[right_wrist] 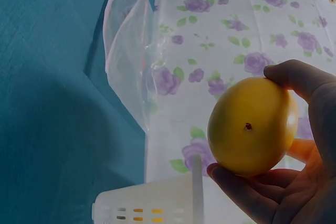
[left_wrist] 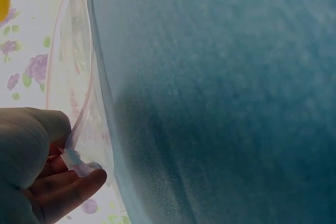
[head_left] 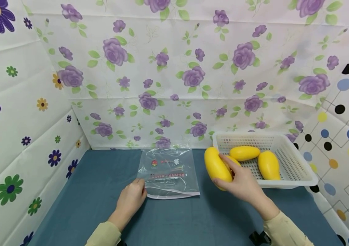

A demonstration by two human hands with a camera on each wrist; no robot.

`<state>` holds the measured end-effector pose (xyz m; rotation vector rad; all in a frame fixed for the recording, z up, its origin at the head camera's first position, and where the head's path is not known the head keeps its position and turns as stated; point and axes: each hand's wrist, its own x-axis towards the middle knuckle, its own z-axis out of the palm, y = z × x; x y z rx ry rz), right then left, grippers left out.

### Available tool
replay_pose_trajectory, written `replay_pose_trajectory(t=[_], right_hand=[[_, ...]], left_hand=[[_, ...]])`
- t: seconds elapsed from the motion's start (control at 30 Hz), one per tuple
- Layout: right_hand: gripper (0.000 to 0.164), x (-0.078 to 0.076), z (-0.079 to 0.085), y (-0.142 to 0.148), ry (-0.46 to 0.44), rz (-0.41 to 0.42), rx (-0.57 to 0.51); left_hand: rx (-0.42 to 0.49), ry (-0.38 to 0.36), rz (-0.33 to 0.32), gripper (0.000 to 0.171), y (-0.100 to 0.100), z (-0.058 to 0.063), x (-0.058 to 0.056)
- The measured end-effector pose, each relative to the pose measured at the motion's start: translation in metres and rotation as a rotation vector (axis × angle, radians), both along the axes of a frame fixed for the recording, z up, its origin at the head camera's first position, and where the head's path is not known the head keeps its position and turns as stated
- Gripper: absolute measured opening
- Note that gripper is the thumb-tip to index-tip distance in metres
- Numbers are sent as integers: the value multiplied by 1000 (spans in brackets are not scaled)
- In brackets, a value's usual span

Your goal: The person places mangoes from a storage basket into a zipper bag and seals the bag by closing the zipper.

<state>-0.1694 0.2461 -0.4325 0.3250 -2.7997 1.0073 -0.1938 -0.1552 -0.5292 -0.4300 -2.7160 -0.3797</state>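
My right hand (head_left: 244,182) grips a yellow mango (head_left: 215,164) just off the basket's left end, thumb and fingers spread around its sides. In the right wrist view, a small dark stem mark shows on the end of that mango (right_wrist: 252,129). A clear zip bag (head_left: 169,186) with printed lettering lies on the table, its pink-edged mouth toward me. Thumb and fingers of my left hand (head_left: 132,195) pinch the left corner of this mouth. From the right wrist, the bag (right_wrist: 128,51) shows its two edges parted and lifted.
A white slotted plastic basket (head_left: 288,183) stands at the right on the blue table (head_left: 174,223). Inside are a mango lying sideways (head_left: 244,153) and one more mango (head_left: 268,165); another is partly hidden behind my right hand. Flowered cloth (head_left: 174,99) hangs behind.
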Motion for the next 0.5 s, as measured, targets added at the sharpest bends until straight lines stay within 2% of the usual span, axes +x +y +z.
replay_pose_trajectory(t=[0.33, 0.5], right_hand=[[89, 4, -7, -13, -3, 64, -22], [91, 7, -10, -22, -44, 89, -24]], left_hand=[[19, 7, 2, 33, 3, 0, 1], [22, 8, 4, 33, 3, 0, 0]])
